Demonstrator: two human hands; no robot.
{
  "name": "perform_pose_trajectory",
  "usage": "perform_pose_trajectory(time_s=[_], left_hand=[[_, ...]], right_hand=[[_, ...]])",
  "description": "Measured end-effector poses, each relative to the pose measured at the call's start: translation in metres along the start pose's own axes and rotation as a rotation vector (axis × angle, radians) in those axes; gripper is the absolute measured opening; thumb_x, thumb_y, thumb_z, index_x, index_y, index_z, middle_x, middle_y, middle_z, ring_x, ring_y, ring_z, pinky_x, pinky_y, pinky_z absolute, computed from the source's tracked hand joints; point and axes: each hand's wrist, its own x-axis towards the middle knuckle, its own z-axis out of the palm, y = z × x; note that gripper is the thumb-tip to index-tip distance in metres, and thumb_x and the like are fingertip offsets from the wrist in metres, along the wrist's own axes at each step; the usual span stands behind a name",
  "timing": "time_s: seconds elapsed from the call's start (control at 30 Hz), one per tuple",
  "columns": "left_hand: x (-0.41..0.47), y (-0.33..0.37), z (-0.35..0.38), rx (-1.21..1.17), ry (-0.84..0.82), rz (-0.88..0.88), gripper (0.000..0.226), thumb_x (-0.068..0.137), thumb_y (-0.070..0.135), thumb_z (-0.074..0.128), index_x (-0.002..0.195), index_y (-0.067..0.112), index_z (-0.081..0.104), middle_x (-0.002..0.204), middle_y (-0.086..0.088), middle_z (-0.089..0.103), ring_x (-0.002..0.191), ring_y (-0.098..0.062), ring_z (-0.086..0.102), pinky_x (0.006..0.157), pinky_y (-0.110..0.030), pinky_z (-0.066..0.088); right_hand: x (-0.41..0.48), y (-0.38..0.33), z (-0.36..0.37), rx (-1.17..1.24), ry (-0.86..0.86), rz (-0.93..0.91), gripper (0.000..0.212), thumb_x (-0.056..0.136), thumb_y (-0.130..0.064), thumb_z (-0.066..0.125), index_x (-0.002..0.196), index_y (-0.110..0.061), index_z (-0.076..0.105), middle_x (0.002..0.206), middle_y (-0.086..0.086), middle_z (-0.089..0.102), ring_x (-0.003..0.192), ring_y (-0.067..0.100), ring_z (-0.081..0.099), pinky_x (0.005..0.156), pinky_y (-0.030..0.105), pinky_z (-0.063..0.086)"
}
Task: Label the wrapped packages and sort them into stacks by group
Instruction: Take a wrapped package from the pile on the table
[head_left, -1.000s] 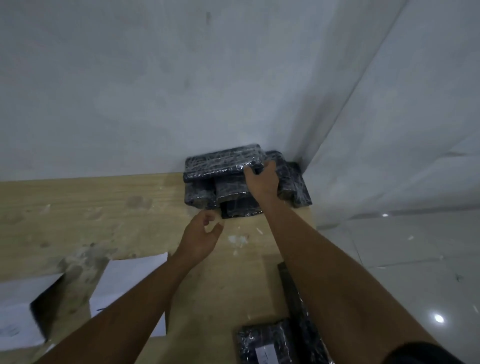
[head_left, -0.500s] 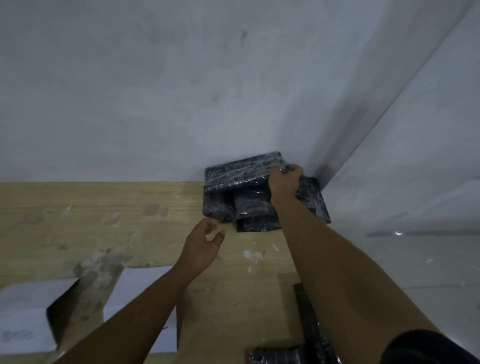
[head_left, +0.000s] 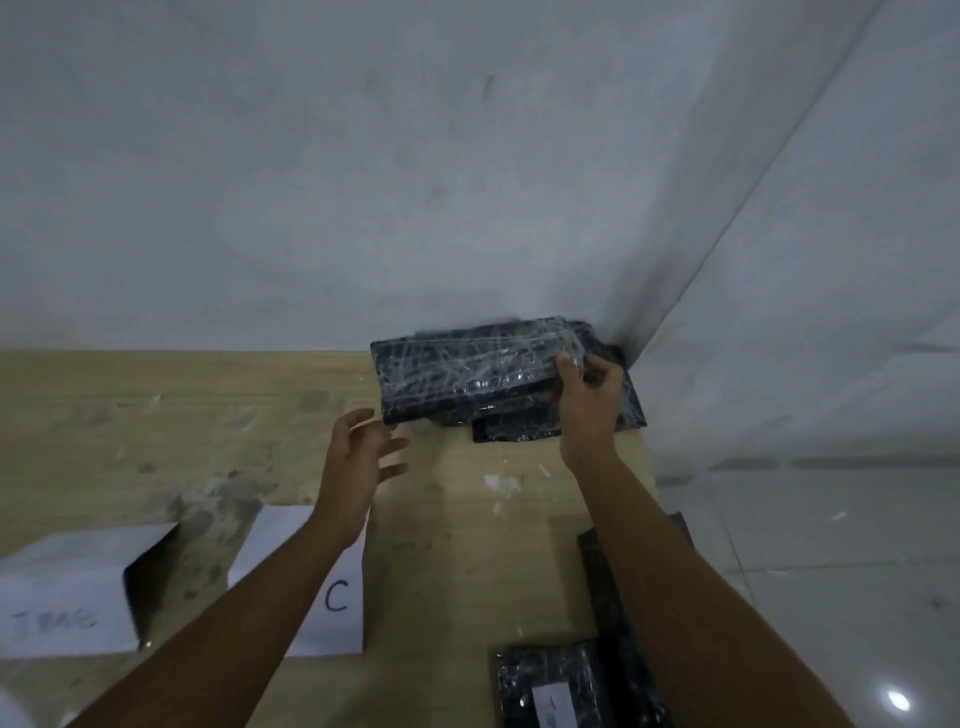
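Note:
A pile of dark packages wrapped in clear film (head_left: 519, 426) sits in the table's far right corner against the wall. My right hand (head_left: 589, 402) grips the right end of the top wrapped package (head_left: 467, 371), which is tilted up off the pile. My left hand (head_left: 361, 457) hovers open just below that package's near left corner, fingers spread, holding nothing. Another wrapped package with a white label (head_left: 553, 686) lies at the table's near right edge.
Two folded white paper signs stand on the wooden table (head_left: 156, 426) at the near left: one marked "C" (head_left: 332, 597), one with faint writing (head_left: 67, 597). A dark strip (head_left: 602, 582) lies along the right edge. White walls meet behind the pile; tiled floor (head_left: 831, 571) lies to the right.
My right hand has shifted to the top package's right end and lifted it off the pile toward me. My left hand has opened and risen toward its near left corner.

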Motion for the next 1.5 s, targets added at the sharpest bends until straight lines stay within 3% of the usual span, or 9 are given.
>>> perform_pose_trajectory(time_s=[0.17,0.4,0.6,0.77,0.87,0.97,1.2,1.3,1.5], left_hand=[[-0.031,-0.015,-0.031,-0.221,0.029,-0.072,0.025,0.100,0.029,0.042,0.119,0.016,0.052,0.107,-0.005,0.061,0.090,-0.024,0.060,0.077,-0.044,0.052],[-0.090,-0.075,-0.083,0.508,-0.121,-0.053,0.024,0.090,0.043,0.058,0.098,0.022,0.066,0.093,-0.002,0.068,0.086,-0.021,0.066,0.070,-0.037,0.055],[-0.133,-0.134,-0.117,0.680,-0.221,-0.195,0.030,0.081,0.043,0.069,0.092,0.016,0.071,0.088,0.000,0.073,0.081,-0.011,0.070,0.067,-0.032,0.059],[-0.149,-0.159,-0.121,0.851,-0.169,-0.158,0.024,0.085,0.046,0.065,0.099,0.027,0.060,0.092,0.012,0.063,0.085,-0.002,0.060,0.069,-0.010,0.044],[-0.153,-0.172,-0.115,0.879,-0.137,-0.115,0.025,0.088,0.043,0.063,0.100,0.021,0.065,0.093,0.006,0.066,0.087,-0.010,0.062,0.080,-0.026,0.051],[-0.154,-0.177,-0.108,0.989,-0.108,-0.065,0.034,0.093,0.035,0.058,0.114,0.009,0.066,0.106,-0.006,0.062,0.093,-0.015,0.056,0.078,-0.022,0.038],[-0.151,-0.173,-0.110,0.916,-0.073,-0.133,0.027,0.091,0.029,0.061,0.112,0.013,0.062,0.103,0.000,0.060,0.091,-0.012,0.054,0.077,-0.023,0.041],[-0.148,-0.165,-0.123,0.840,-0.001,-0.159,0.031,0.090,0.024,0.062,0.120,0.016,0.058,0.102,0.003,0.059,0.092,-0.012,0.056,0.069,-0.016,0.039],[-0.153,-0.152,-0.166,0.781,0.132,-0.048,0.020,0.090,0.019,0.063,0.109,0.013,0.063,0.095,0.002,0.063,0.091,-0.015,0.061,0.078,-0.022,0.042]], right_hand=[[-0.046,0.030,-0.036,-0.074,-0.086,0.027,0.026,0.091,-0.021,0.065,0.106,-0.015,0.046,0.097,0.004,0.065,0.083,0.015,0.069,0.072,0.036,0.059],[-0.095,0.086,-0.065,-0.293,-0.379,0.192,0.019,0.091,-0.023,0.064,0.102,-0.023,0.049,0.104,0.008,0.068,0.089,0.022,0.069,0.072,0.037,0.058],[-0.119,0.131,-0.070,-0.621,-0.530,0.222,0.026,0.089,-0.031,0.066,0.112,-0.028,0.057,0.105,0.009,0.071,0.087,0.019,0.069,0.079,0.040,0.059],[-0.134,0.152,-0.066,-0.837,-0.532,0.203,0.050,0.091,-0.028,0.064,0.138,-0.018,0.049,0.136,0.006,0.055,0.118,0.024,0.056,0.099,0.032,0.046],[-0.140,0.156,-0.063,-0.891,-0.520,0.165,0.056,0.092,-0.023,0.063,0.143,-0.015,0.043,0.143,0.005,0.049,0.126,0.024,0.050,0.102,0.027,0.039],[-0.144,0.157,-0.059,-0.972,-0.511,0.093,0.056,0.094,-0.018,0.059,0.146,-0.014,0.038,0.140,0.009,0.052,0.122,0.026,0.051,0.098,0.027,0.041],[-0.149,0.173,-0.064,-1.026,-0.469,-0.020,0.051,0.086,-0.032,0.059,0.132,-0.010,0.051,0.129,0.008,0.058,0.120,0.031,0.053,0.100,0.041,0.046],[-0.162,0.177,-0.063,-1.086,-0.449,-0.140,0.035,0.087,-0.020,0.061,0.120,-0.008,0.057,0.117,0.011,0.059,0.111,0.029,0.053,0.094,0.031,0.044],[-0.204,0.175,-0.046,-1.301,-0.332,-0.358,0.036,0.086,-0.027,0.060,0.120,-0.017,0.054,0.137,0.006,0.044,0.125,0.029,0.039,0.099,0.050,0.034]])
